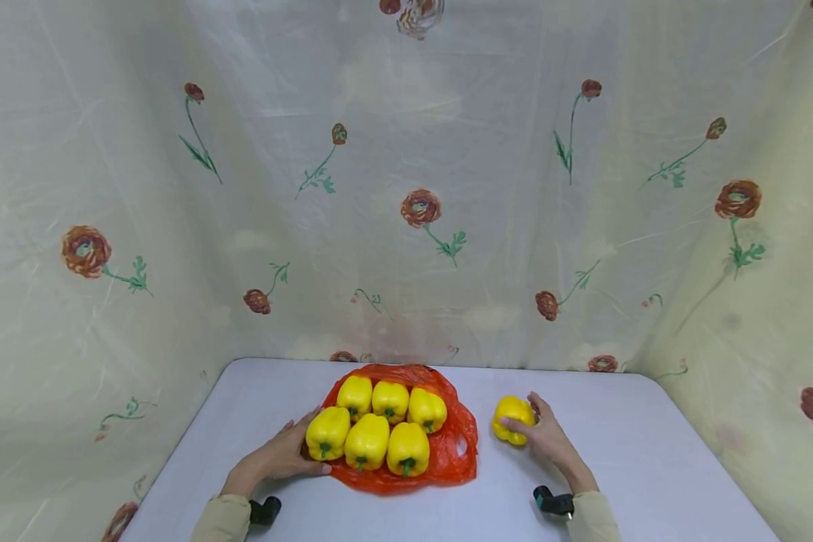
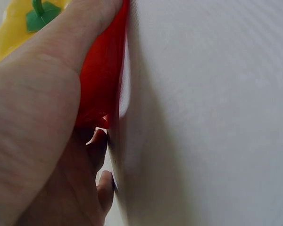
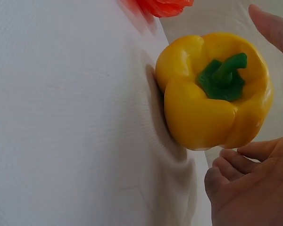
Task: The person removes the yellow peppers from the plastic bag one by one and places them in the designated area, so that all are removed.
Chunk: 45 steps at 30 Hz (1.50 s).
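Note:
Several yellow bell peppers (image 1: 366,442) with green stems sit in two rows on a red plastic bag (image 1: 459,421). At the bag's left side is my left hand (image 1: 281,454), its thumb along the front edge and its other fingers toward the back, beside the nearest pepper. The left wrist view shows that thumb over the red plastic, with relaxed fingertips (image 2: 105,190) near the tabletop. A single bell pepper (image 3: 214,92) stands to the right of the bag on the table. Around its right side, my right hand (image 1: 551,436) has thumb and fingers spread; the right wrist view shows the thumb apart from it.
The white table (image 1: 650,452) has rounded back corners. A flower-printed curtain (image 1: 488,226) hangs behind it and on both sides. A dark device (image 1: 266,511) is on the left wrist, another dark device (image 1: 553,500) on the right one.

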Each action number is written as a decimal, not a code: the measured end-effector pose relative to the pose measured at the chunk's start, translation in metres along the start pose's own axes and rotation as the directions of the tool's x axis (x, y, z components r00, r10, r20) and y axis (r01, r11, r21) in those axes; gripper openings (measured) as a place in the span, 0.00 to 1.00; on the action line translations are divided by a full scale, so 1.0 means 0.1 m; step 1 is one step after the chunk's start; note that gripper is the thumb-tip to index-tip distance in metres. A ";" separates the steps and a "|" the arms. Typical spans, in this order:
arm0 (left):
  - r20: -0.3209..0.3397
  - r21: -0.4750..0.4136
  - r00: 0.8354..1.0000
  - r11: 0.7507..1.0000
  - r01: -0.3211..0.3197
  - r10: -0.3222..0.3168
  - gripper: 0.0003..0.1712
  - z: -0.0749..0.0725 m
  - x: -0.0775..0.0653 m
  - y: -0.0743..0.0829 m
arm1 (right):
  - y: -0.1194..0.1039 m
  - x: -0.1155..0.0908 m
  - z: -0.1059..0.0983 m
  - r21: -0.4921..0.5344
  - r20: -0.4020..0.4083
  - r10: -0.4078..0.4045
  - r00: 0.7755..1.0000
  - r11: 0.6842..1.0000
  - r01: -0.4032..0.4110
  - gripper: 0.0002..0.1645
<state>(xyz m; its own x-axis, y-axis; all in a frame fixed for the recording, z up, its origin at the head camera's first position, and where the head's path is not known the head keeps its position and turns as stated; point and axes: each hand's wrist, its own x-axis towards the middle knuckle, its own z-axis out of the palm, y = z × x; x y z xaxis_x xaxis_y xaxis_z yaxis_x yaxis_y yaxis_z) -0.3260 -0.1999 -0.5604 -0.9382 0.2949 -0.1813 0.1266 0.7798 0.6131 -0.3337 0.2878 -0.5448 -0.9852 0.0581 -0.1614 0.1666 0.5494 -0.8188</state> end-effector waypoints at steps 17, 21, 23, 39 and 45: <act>-0.005 0.001 1.000 1.000 0.004 -0.004 0.69 -0.01 -0.01 0.02 | 0.04 0.00 -0.09 -0.024 -0.022 0.044 0.999 0.999 -0.044 0.74; -0.005 -0.005 1.000 1.000 -0.002 0.002 0.69 -0.01 -0.02 0.02 | 0.01 -0.01 -0.12 -0.023 -0.026 0.043 0.999 0.999 -0.044 0.74; -0.004 -0.004 1.000 1.000 -0.005 0.005 0.69 -0.01 -0.02 0.02 | 0.00 -0.01 -0.13 -0.022 -0.030 0.036 0.999 0.999 -0.037 0.74; -0.002 -0.006 1.000 1.000 -0.007 0.007 0.69 -0.01 -0.02 0.01 | -0.13 -0.09 -0.22 -0.010 -0.049 0.009 0.999 1.000 -0.009 0.73; -0.004 0.001 1.000 1.000 -0.010 0.010 0.69 -0.01 -0.01 0.00 | -0.21 -0.11 -0.25 0.003 -0.061 -0.035 0.998 0.999 0.035 0.73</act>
<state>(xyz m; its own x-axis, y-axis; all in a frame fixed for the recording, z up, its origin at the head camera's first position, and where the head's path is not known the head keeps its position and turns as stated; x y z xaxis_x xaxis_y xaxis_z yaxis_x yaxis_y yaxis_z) -0.3251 -0.2003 -0.5596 -0.9381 0.3004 -0.1726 0.1360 0.7774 0.6141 -0.3270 0.2963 -0.5120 -0.9911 0.0897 -0.0985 0.1317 0.5488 -0.8255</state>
